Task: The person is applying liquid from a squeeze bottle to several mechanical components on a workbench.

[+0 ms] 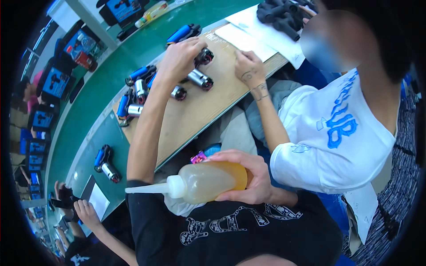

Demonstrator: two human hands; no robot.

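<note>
My right hand [255,177] is wrapped around a translucent squeeze bottle [208,181], which holds yellowish liquid and lies sideways. Its white cap and long thin nozzle point left. My left hand [184,55] reaches far over the brown board [186,128], fingers curled over a motor assembly [204,56]; mostly its dark round end shows. Just beyond that hand lies another assembly with a blue cylinder [179,33]. Nearer, a silver motor [200,80] lies below my left hand. More silver-and-blue motor assemblies [128,106] sit left of my forearm.
A single motor assembly [107,163] rests on the green table [73,153]. To the right, a person in a white shirt holds a hand [250,68] over the board. Black housings [282,17] lie on white paper. At lower left another person handles a black part [66,199].
</note>
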